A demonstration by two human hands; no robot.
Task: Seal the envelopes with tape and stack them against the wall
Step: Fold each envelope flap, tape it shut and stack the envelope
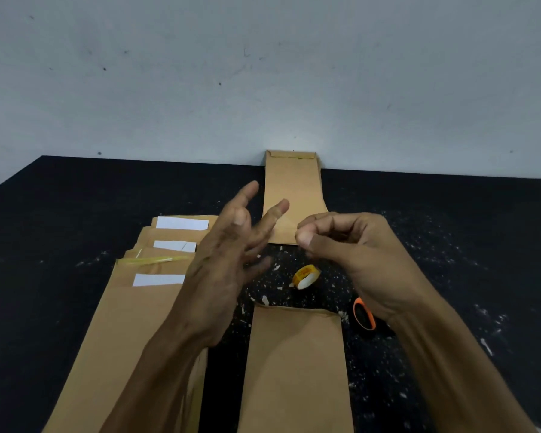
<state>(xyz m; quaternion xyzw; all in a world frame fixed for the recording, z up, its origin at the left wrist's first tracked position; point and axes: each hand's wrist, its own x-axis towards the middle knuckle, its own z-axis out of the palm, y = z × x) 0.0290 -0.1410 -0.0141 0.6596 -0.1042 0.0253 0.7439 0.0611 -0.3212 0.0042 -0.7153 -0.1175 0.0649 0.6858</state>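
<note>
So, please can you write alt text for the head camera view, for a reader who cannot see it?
Two bare hands hover above a black table: the left hand open, the right hand curled. Below lie a brown paper envelope, a small yellow tape roll and, at left, a fanned pile of brown envelopes; another envelope touches the grey wall.

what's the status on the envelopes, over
Left hand open, fingers spread; right hand pinched, whether on tape unclear. One envelope at the wall, one in front, a pile left. Tape roll idle between; nothing blocking.
</note>
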